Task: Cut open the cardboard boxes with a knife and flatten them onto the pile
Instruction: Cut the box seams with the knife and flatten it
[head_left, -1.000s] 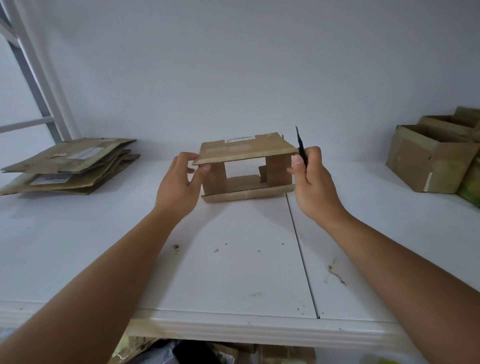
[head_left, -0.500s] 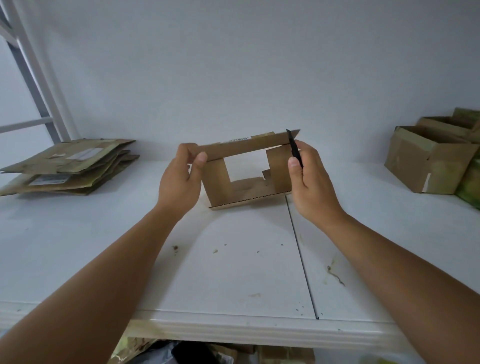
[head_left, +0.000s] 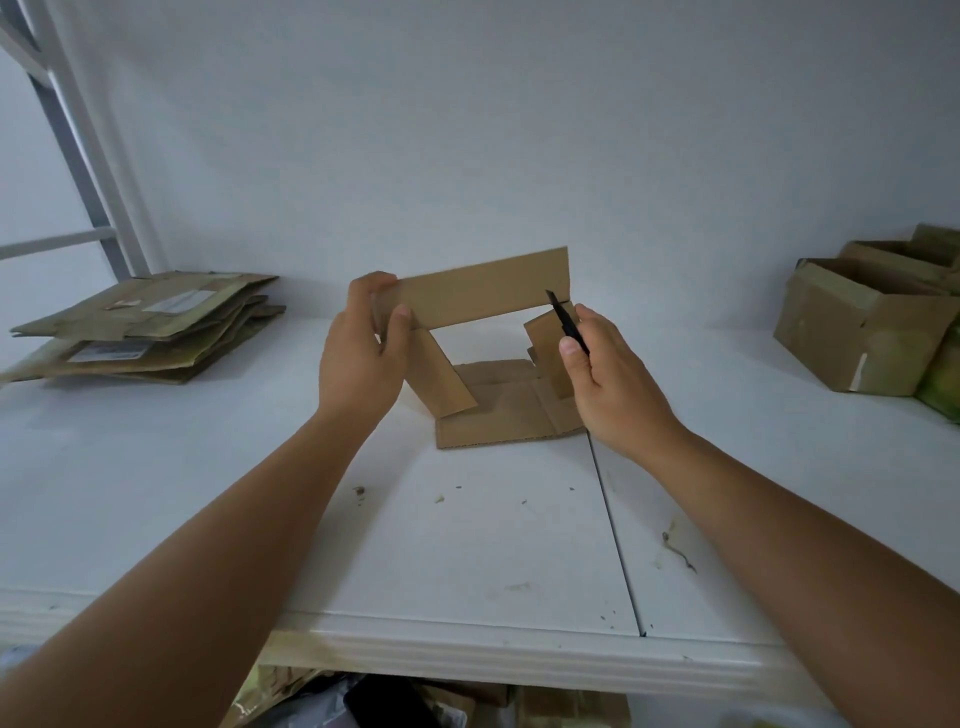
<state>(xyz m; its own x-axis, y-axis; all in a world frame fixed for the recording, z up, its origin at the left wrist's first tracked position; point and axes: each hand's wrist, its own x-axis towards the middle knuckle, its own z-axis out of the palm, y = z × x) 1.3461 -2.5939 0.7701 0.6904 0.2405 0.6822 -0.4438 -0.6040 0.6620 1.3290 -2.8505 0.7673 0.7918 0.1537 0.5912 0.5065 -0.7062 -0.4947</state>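
A small cardboard box (head_left: 483, 332), cut open and half unfolded, sits near the middle of the white table (head_left: 208, 493), its lower panel lying flat on the surface and its long upper panel raised and facing the person. The left hand (head_left: 361, 348) pinches the left end of that upper panel, thumb on the near face and fingers curled over the top edge. The right hand (head_left: 608, 384), just right of the box, is curled around a black knife (head_left: 566, 322), whose blade points up and left and overlaps the right end of the upper panel. Well to the left of the box lies the pile of flattened cardboard (head_left: 150, 327); well to its right stand more open boxes (head_left: 862, 332) against the wall.
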